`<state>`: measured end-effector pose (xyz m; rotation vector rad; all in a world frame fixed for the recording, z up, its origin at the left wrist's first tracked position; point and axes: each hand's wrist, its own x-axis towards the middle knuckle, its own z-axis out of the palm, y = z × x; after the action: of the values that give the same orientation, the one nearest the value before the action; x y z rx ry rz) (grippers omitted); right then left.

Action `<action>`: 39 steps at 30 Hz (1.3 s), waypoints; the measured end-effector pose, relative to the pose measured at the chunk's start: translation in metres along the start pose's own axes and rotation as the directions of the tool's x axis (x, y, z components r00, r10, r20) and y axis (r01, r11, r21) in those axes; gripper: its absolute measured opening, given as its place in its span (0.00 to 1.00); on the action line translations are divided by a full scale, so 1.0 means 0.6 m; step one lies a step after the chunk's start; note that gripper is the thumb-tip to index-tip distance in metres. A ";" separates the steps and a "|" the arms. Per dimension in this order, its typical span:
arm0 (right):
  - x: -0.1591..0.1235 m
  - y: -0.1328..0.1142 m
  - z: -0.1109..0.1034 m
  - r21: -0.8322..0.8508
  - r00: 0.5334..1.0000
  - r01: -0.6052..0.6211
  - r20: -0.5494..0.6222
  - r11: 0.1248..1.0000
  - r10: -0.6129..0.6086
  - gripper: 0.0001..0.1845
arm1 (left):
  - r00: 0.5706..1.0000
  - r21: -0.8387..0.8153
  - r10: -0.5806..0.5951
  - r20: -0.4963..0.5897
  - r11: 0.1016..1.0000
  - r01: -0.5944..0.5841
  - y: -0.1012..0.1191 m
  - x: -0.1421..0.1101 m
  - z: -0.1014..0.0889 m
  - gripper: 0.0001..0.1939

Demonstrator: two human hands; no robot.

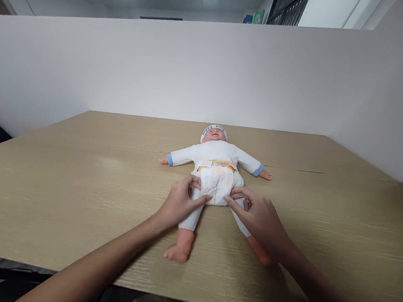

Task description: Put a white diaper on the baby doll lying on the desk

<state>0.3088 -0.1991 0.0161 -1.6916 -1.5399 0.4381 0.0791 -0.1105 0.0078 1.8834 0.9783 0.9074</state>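
A baby doll (217, 150) in a white outfit with blue cuffs lies on its back, arms spread and bare feet toward me. Around its hips is a white diaper (216, 184) with an orange printed waistband and a thin yellowish line down the front. My left hand (182, 199) grips the diaper's left edge by the leg, thumb on the front and fingers bent at the side. On the opposite edge, my right hand (252, 209) pinches the diaper between thumb and fingers. My right forearm partly covers the doll's foot on that side.
The doll lies on a wide light-wood table (98, 199) with a seam running across it. A white partition (200, 72) rises behind the table and continues along the right side. My legs show below the front edge.
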 end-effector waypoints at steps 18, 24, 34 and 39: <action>0.016 0.027 -0.005 0.178 0.991 -0.016 0.133 0.984 -0.008 0.25 | 0.946 -0.416 -0.128 0.297 0.874 0.249 0.001 0.024 -0.035 0.26; -0.013 0.029 -0.010 0.164 1.000 0.007 -0.004 0.986 -0.007 0.26 | 0.968 -0.353 -0.085 0.236 0.921 0.167 -0.007 0.011 -0.052 0.28; 0.149 0.169 -0.022 -0.511 0.893 0.178 -0.274 0.841 -0.356 0.30 | 0.956 0.629 0.266 -0.125 0.766 -0.131 -0.088 0.117 -0.092 0.23; 0.203 0.212 -0.001 -0.494 0.942 0.208 -0.130 0.844 -0.308 0.38 | 0.978 0.756 0.202 -0.056 0.648 -0.090 -0.113 0.188 -0.077 0.29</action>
<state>0.4193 -0.0773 -0.0468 -1.7757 -1.7826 -0.2794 0.0702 0.0279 -0.0081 2.6607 1.4606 0.7811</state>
